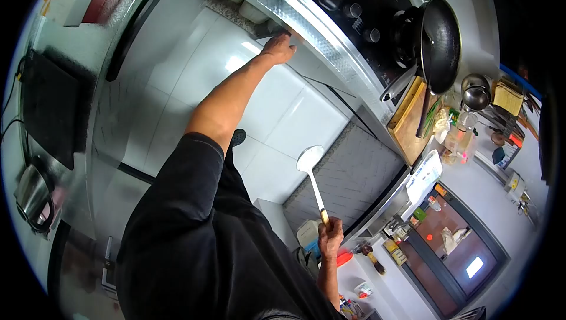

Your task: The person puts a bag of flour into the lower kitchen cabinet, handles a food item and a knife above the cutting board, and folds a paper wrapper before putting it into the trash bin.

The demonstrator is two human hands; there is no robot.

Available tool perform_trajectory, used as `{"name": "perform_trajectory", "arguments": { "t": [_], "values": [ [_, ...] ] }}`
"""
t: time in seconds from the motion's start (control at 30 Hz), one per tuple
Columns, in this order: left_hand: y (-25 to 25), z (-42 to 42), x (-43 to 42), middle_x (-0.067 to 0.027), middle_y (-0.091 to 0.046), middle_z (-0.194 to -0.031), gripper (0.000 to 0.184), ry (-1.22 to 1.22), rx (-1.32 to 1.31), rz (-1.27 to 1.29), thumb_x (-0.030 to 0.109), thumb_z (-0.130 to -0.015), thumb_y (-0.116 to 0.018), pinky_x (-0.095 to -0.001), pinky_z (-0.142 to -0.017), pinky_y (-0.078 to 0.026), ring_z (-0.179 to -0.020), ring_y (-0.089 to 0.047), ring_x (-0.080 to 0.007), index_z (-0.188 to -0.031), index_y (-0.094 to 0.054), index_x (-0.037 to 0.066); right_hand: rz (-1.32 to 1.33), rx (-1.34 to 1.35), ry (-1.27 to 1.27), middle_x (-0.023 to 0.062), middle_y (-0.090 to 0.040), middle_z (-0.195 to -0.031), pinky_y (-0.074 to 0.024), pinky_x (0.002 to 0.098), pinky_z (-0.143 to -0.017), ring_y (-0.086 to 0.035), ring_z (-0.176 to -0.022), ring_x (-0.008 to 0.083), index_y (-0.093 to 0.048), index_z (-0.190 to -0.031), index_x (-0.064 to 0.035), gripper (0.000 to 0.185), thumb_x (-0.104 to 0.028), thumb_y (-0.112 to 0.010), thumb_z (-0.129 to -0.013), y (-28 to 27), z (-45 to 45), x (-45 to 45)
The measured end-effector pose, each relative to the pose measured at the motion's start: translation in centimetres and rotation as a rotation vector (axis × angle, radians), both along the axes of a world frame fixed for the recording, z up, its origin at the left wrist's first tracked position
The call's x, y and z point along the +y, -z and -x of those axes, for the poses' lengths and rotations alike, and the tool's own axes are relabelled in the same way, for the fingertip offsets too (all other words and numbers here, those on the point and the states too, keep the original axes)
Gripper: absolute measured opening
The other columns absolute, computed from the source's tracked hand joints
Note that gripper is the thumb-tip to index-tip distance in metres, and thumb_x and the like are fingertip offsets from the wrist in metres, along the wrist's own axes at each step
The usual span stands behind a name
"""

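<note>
Head view: the right hand is grasping a ladle, with the fingers closed around the yellowish end of its handle. This ladle is in the air, at the right side of the body, and in the view it lies over the white floor tiles and beside the grey patterned panel. Its long axis is almost straight, from the hand up the picture, leaning a little to the left. The round bowl is at the far end, so it points away from the person, and the handle end points back to the body.

The left hand is stretched forward, well apart from the ladle, near the front of the metal counter edge. Its fingers look bent, but I cannot tell if they grasp something or only touch. Above the counter, to the right in the view, there is a black wok, and near it lies a wooden board.
</note>
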State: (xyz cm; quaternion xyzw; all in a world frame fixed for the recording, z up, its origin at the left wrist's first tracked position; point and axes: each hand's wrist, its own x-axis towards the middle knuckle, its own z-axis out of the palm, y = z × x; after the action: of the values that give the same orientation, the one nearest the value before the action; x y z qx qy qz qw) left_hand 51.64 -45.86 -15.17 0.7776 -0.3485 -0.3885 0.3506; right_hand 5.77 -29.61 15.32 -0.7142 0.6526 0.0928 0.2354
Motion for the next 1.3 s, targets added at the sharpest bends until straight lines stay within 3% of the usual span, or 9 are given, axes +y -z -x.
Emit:
{"name": "perform_trajectory", "arguments": {
  "t": [0.2, 0.4, 0.5, 0.6, 0.67, 0.73, 0.83, 1.0, 1.3],
  "values": [
    [0.2, 0.8, -0.3, -0.0223, -0.056, -0.123, 0.054, -0.093, 0.005, 0.029, 0.034, -0.082, -0.068, -0.0419, -0.096, -0.044, -0.114, -0.053, -0.0375, -0.121, -0.052, 0.000, -0.006, -0.135, 0.054, 0.0105, -0.059, -0.077, -0.0474, 0.0308, -0.068, -0.056, -0.067, 0.0188, -0.056, -0.094, -0.0008, 0.021, -0.011, -0.063, -0.077, 1.9, 3.1, 0.1],
    [0.5, 6.7, 8.6, -0.0093, -0.062, -0.101, 0.034, -0.189, -0.106, 0.352, 0.022, -0.078, -0.072, -0.0416, -0.082, -0.046, -0.096, -0.059, -0.0318, -0.102, -0.052, 0.010, -0.032, -0.220, 0.152, 0.0040, -0.053, -0.074, -0.0427, 0.0253, -0.062, -0.048, -0.065, 0.0102, -0.055, -0.093, -0.0007, 0.017, -0.007, -0.062, -0.079, 0.3, 4.0, 0.2],
    [-1.0, 11.8, 13.5, -0.0069, -0.056, -0.098, 0.033, -0.188, -0.094, 0.318, 0.013, -0.072, -0.073, -0.0398, -0.081, -0.047, -0.095, -0.057, -0.0300, -0.099, -0.055, 0.014, 0.025, -0.227, 0.007, 0.0027, -0.052, -0.076, -0.0415, 0.0248, -0.061, -0.046, -0.065, 0.0092, -0.054, -0.094, -0.0007, 0.017, -0.005, -0.063, -0.079, -1.7, 1.5, -0.9],
    [-0.5, 18.0, 16.6, -0.0074, -0.056, -0.091, 0.032, -0.226, -0.140, 0.390, 0.011, -0.068, -0.073, -0.0380, -0.081, -0.048, -0.094, -0.056, -0.0280, -0.095, -0.055, 0.012, 0.041, -0.150, -0.183, 0.0082, -0.055, -0.078, -0.0438, 0.0287, -0.062, -0.051, -0.065, 0.0159, -0.053, -0.095, -0.0020, 0.019, -0.003, -0.064, -0.079, -3.5, -2.3, -3.3],
    [-1.8, 21.0, 18.0, -0.0074, -0.054, -0.097, 0.034, -0.119, -0.036, 0.295, 0.013, -0.066, -0.074, -0.0399, -0.080, -0.049, -0.094, -0.056, -0.0284, -0.094, -0.055, 0.011, 0.072, -0.051, -0.381, 0.0146, -0.057, -0.079, -0.0462, 0.0334, -0.063, -0.055, -0.066, 0.0259, -0.053, -0.095, -0.0033, 0.021, -0.003, -0.066, -0.078, -3.5, -6.0, -5.0],
    [-2.4, 24.2, 18.7, -0.0093, -0.053, -0.101, 0.037, -0.024, -0.010, 0.223, 0.015, -0.065, -0.074, -0.0405, -0.080, -0.050, -0.096, -0.056, -0.0287, -0.097, -0.055, 0.010, 0.016, -0.038, -0.436, 0.0145, -0.057, -0.078, -0.0464, 0.0333, -0.063, -0.056, -0.066, 0.0264, -0.053, -0.095, -0.0031, 0.020, -0.005, -0.065, -0.079, -2.3, -9.8, -6.7],
    [-1.6, 29.8, 17.8, -0.0116, -0.049, -0.112, 0.041, 0.096, -0.029, 0.115, 0.023, -0.068, -0.072, -0.0417, -0.082, -0.048, -0.108, -0.052, -0.0307, -0.103, -0.056, 0.008, -0.126, 0.057, -0.424, 0.0127, -0.057, -0.076, -0.0466, 0.0337, -0.062, -0.057, -0.066, 0.0254, -0.054, -0.097, -0.0024, 0.020, -0.012, -0.063, -0.081, 2.1, -13.7, -10.0],
    [-2.1, 30.9, 16.8, -0.0129, -0.050, -0.107, 0.046, 0.302, -0.092, 0.193, 0.029, -0.071, -0.074, -0.0362, -0.077, -0.049, -0.097, -0.055, -0.0248, -0.105, -0.053, 0.006, -0.223, -0.012, -0.351, 0.0079, -0.058, -0.073, -0.0451, 0.0290, -0.055, -0.054, -0.057, 0.0147, -0.055, -0.096, 0.0018, 0.021, -0.015, -0.059, -0.084, 12.9, -19.4, -16.2],
    [-0.7, 33.6, 15.8, -0.0101, -0.049, -0.104, 0.048, 0.196, -0.076, 0.241, 0.030, -0.064, -0.079, -0.0346, -0.079, -0.046, -0.095, -0.052, -0.0236, -0.098, -0.052, 0.008, -0.125, -0.344, -0.110, 0.0046, -0.051, -0.061, -0.0372, 0.0264, -0.047, -0.046, -0.050, 0.0120, -0.056, -0.086, 0.0024, 0.013, -0.010, -0.056, -0.081, 28.0, -24.6, -24.4]
  ]
}}
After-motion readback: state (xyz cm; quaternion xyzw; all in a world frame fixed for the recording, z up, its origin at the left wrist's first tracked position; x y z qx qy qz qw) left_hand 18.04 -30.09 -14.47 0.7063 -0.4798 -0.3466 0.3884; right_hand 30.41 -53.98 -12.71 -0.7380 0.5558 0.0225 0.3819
